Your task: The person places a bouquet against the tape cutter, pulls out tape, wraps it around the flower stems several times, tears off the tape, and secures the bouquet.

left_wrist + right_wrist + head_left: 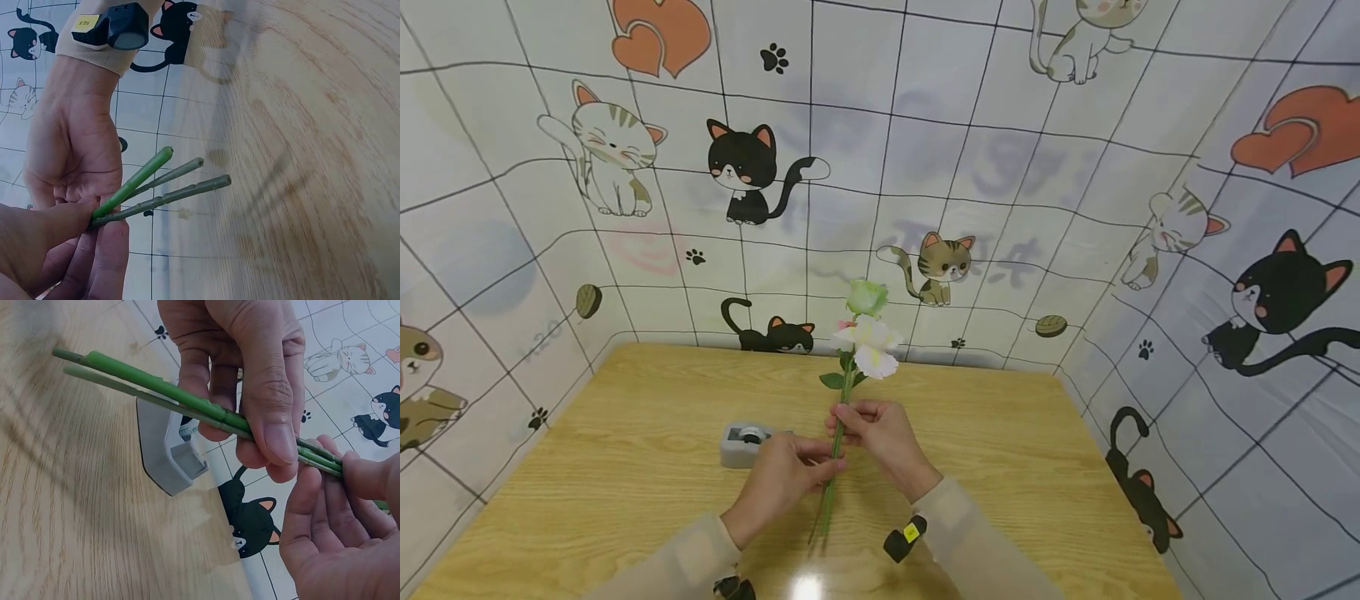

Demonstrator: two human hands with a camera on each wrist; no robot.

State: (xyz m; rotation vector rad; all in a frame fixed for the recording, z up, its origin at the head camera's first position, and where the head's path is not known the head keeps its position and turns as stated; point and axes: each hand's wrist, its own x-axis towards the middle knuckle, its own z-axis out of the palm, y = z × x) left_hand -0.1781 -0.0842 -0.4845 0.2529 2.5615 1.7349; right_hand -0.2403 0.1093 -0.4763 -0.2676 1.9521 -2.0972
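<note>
My left hand (786, 475) pinches a bundle of artificial flower stems (150, 387) between thumb and fingers, low on the bundle. Further up, my right hand (883, 433) grips the same stems, its fingertips close to those of the left. Three cut stem ends (187, 189) stick out past the left thumb, spread slightly apart over the table. At the top of the bundle are a white flower (872, 346) with ruffled petals and a pale green rose (867, 297). A bit of pink shows beside them, and green leaves (832, 381) sit just below.
A grey tape dispenser (741, 446) stands on the wooden table (1000, 475), just left of my left hand and partly hidden by it. Behind the table hangs a white cloth (850, 167) printed with cats and grid lines.
</note>
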